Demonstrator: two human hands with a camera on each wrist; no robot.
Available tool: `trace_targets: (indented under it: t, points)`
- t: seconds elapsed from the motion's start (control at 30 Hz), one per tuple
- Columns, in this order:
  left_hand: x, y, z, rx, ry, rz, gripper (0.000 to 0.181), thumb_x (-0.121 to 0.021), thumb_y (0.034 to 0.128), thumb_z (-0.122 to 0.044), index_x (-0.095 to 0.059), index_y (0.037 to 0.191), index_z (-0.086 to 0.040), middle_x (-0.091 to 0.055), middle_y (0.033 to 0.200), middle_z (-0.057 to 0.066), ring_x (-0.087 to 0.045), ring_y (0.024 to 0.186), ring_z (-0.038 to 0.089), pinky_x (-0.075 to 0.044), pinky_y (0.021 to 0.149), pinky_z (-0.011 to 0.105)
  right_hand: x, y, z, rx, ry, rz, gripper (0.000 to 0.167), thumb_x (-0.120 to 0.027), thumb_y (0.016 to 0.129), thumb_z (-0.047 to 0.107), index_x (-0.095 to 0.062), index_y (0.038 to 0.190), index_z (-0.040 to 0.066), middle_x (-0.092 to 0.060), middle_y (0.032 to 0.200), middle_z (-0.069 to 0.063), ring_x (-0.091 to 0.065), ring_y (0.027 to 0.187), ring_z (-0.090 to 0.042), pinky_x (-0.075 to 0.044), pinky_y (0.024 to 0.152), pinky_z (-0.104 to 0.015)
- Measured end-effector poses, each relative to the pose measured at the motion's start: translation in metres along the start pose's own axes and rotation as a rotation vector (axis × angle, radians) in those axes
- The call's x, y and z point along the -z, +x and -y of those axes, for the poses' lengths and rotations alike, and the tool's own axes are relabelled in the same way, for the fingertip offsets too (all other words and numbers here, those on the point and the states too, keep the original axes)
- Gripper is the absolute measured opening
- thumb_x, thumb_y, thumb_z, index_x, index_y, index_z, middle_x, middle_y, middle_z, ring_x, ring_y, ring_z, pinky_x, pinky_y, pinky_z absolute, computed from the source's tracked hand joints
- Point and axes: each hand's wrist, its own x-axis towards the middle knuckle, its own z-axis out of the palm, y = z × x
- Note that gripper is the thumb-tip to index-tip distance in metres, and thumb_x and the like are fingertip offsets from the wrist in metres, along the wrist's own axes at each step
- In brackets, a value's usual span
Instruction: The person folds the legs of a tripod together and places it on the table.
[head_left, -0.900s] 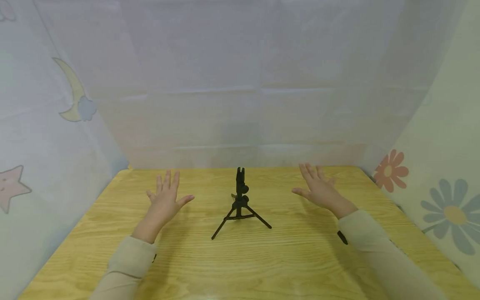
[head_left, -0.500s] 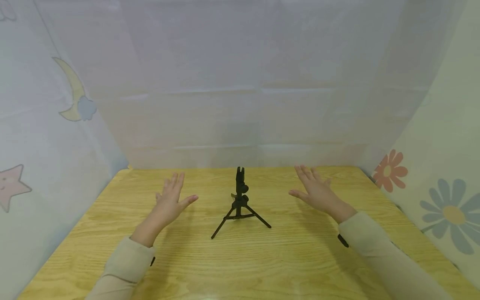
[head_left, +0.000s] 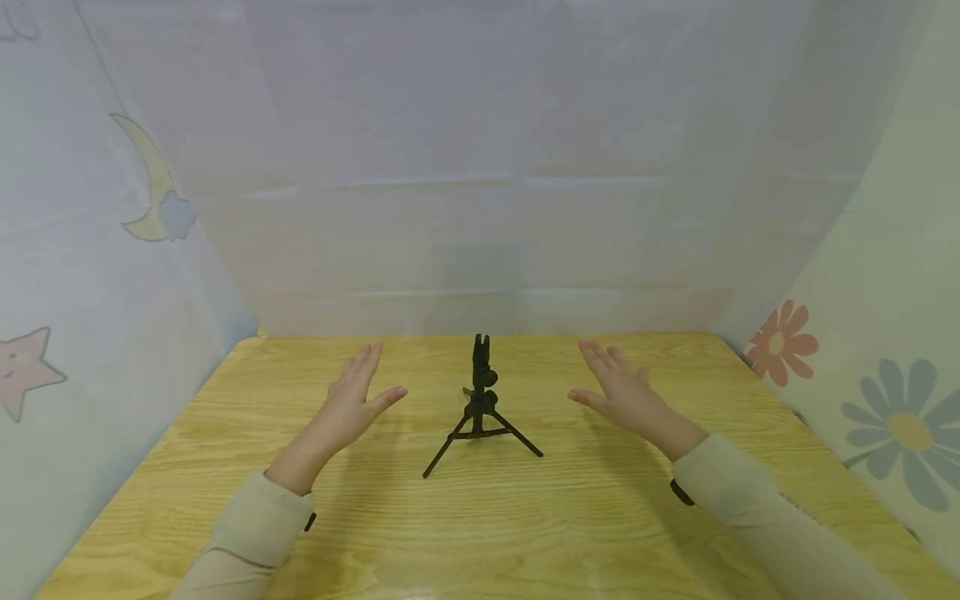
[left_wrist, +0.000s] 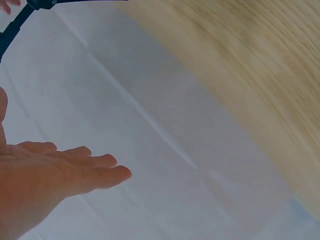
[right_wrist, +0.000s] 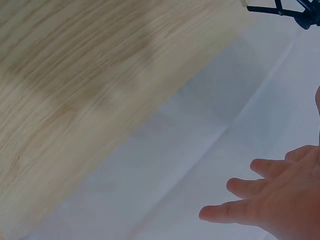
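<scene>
On the wooden table (head_left: 480,533), the black tripod (head_left: 478,408) stands between your left hand (head_left: 347,410) and right hand (head_left: 624,400), both empty with thumbs spread wide, and it looks light enough that a lopsided nudge could topple it.

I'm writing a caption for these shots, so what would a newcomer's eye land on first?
Probably the black tripod, standing near the middle of the wooden table. Next come the left hand and right hand, fingers extended, one on either side of the tripod and apart from it. The red flower print beyond the table's right edge stands out too.
</scene>
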Motion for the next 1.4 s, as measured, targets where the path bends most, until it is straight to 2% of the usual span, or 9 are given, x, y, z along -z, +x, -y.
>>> trace_targets:
  t: [0.37,0.47,0.63,1.0,1.4]
  points:
    - [-0.002,0.003,-0.013,-0.065,-0.049,0.003,0.082,-0.055,0.1,-0.037,-0.005,0.155,-0.001,-0.002,0.16,0.021,0.002,0.145,0.042,-0.006,0.111,0.065,-0.008,-0.002,0.013,0.023,0.077,0.0,0.083,-0.059,0.097,0.04,-0.015,0.154,-0.001,-0.017,0.157,-0.025,-0.011,0.14,-0.052,-0.007,0.096,-0.082]
    - [-0.003,0.004,-0.016,-0.071,-0.063,0.012,0.084,-0.054,0.0996,-0.04,-0.004,0.156,-0.002,-0.001,0.16,0.02,0.001,0.145,0.041,-0.007,0.112,0.063,-0.011,-0.002,0.016,0.042,0.105,0.004,0.082,-0.06,0.097,0.036,-0.014,0.153,-0.003,-0.017,0.156,-0.027,-0.014,0.14,-0.05,-0.011,0.1,-0.078]
    - [-0.004,0.007,-0.021,-0.066,-0.086,0.024,0.084,-0.053,0.0993,-0.043,-0.004,0.156,-0.004,-0.002,0.161,0.019,-0.001,0.146,0.039,-0.009,0.113,0.061,-0.016,0.0,0.021,0.076,0.143,-0.004,0.08,-0.062,0.097,0.024,-0.013,0.152,-0.008,-0.017,0.155,-0.028,-0.016,0.14,-0.048,-0.017,0.11,-0.064]
    - [-0.007,0.011,-0.032,-0.059,-0.124,0.045,0.081,-0.051,0.1002,-0.042,-0.005,0.157,-0.007,-0.003,0.161,0.016,-0.002,0.146,0.038,-0.009,0.114,0.059,-0.023,0.001,0.033,0.087,0.211,0.018,0.083,-0.06,0.097,0.034,-0.012,0.152,-0.007,-0.015,0.156,-0.026,-0.018,0.141,-0.045,-0.018,0.111,-0.06]
    - [-0.018,0.02,-0.047,-0.085,-0.167,0.045,0.078,-0.055,0.0998,-0.036,-0.009,0.157,-0.008,-0.007,0.161,0.015,-0.008,0.146,0.036,-0.012,0.115,0.056,-0.033,0.005,0.046,0.089,0.253,0.018,0.078,-0.06,0.098,0.029,-0.016,0.153,-0.005,-0.02,0.155,-0.026,-0.022,0.14,-0.045,-0.022,0.111,-0.059]
